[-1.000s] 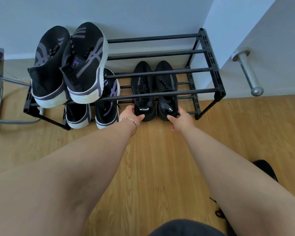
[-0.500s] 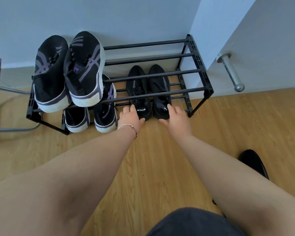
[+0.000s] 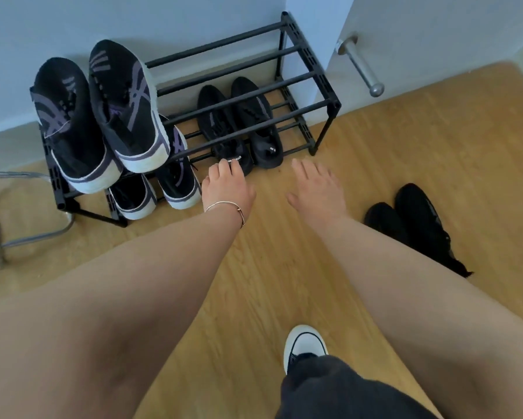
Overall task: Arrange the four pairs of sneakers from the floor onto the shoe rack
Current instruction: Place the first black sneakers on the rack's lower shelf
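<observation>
A black two-tier shoe rack [image 3: 326, 86] stands against the wall. A black-and-purple pair [image 3: 103, 116] lies on the left of its top tier; a like pair [image 3: 154, 192] sits beneath. A plain black pair [image 3: 242, 125] rests on the right of the lower tier. Another black pair [image 3: 411, 219] lies on the floor at the right. My left hand [image 3: 228, 189] hovers open, fingertips at the heel of the left black sneaker. My right hand [image 3: 317, 186] is open over the floor, apart from the shoes.
A metal door handle [image 3: 361, 68] juts out beside the rack's right end. A metal stand [image 3: 0, 237] sits at the far left. My foot in a white-toed shoe [image 3: 304, 343] is on the wooden floor below my hands.
Both hands let go of the black pair on the lower tier and drew back toward me. The view swung so the black pair on the floor came into sight.
</observation>
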